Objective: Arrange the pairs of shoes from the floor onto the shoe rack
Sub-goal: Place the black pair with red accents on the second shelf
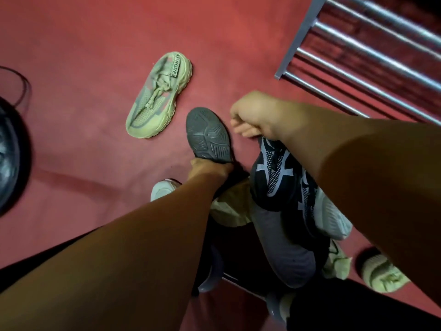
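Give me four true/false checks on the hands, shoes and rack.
1. The beige sneaker lies on the floor. True.
2. The rack holds two shoes. False: its visible bars hold none.
3. The left hand grips a grey-soled shoe, sole facing the camera. True.
4. The right hand is empty. False: it holds a dark patterned shoe.
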Demonstrator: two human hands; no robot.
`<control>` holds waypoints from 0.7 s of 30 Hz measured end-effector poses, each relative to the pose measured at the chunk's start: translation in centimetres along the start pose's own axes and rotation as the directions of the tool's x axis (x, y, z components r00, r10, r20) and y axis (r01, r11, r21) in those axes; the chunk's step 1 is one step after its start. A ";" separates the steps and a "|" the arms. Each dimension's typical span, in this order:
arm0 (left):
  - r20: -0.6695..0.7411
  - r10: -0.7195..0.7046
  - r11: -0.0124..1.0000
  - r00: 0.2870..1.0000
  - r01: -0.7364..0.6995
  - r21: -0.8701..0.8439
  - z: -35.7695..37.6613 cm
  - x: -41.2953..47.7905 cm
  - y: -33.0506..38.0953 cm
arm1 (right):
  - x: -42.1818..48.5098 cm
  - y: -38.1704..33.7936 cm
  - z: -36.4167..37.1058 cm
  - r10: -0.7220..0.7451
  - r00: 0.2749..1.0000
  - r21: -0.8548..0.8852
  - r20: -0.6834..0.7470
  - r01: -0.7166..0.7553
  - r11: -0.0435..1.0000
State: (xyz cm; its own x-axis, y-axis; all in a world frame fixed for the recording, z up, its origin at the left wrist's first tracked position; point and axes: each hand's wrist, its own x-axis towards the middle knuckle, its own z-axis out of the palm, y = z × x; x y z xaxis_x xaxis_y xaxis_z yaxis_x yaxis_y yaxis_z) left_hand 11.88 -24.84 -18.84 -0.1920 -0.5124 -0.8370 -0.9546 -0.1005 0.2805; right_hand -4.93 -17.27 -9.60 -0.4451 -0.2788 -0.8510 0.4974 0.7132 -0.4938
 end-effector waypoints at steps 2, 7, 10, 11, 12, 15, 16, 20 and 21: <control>0.004 0.000 1.000 1.000 0.000 -0.021 0.9 1.7 -0.9 | 0.6 1.8 -0.6 0.036 0.999 -0.065 -0.007 -0.037 0.997; -0.013 -0.024 0.999 1.000 0.024 0.026 0.6 0.5 0.4 | 1.3 2.6 -1.0 0.051 0.998 0.027 0.019 -0.052 0.998; 0.002 0.025 0.999 1.000 -0.025 0.038 -0.3 -1.3 1.5 | 1.3 2.7 -1.0 0.028 1.000 -0.002 0.013 -0.028 1.000; -0.001 0.056 0.998 0.998 -0.056 0.027 -0.5 -1.3 1.4 | 1.3 2.8 -1.0 0.026 0.999 0.002 0.019 -0.026 1.000; -0.003 0.091 0.996 0.996 -0.091 0.007 -0.7 -1.3 1.3 | 1.4 3.0 -1.0 0.023 1.000 0.002 0.017 -0.023 1.000; -0.041 0.144 0.986 0.989 -0.147 -0.081 -1.7 -2.0 1.1 | 1.4 2.8 -1.1 0.013 1.000 -0.018 0.007 -0.013 1.000; -0.049 0.150 0.978 0.987 -0.155 -0.136 -2.2 -2.7 1.3 | 1.4 2.7 -1.1 0.011 1.000 -0.017 0.010 -0.011 1.000; -0.004 0.214 0.921 0.977 -0.203 -0.332 -3.4 -3.2 1.9 | 1.2 2.6 -1.0 0.014 0.999 -0.037 0.048 -0.012 0.999; 0.021 0.224 0.896 0.974 -0.198 -0.398 -3.7 -3.1 2.3 | 1.1 2.6 -0.9 0.013 0.998 -0.058 0.061 -0.010 0.998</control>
State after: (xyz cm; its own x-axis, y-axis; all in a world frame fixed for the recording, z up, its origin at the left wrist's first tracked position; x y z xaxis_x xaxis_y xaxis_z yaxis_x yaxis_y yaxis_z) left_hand 11.09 -26.61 -13.82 -0.4058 -0.5040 -0.7624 -0.7267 -0.3280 0.6036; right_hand -4.85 -15.16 -11.64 -0.3925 -0.3079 -0.8667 0.4573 0.7522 -0.4744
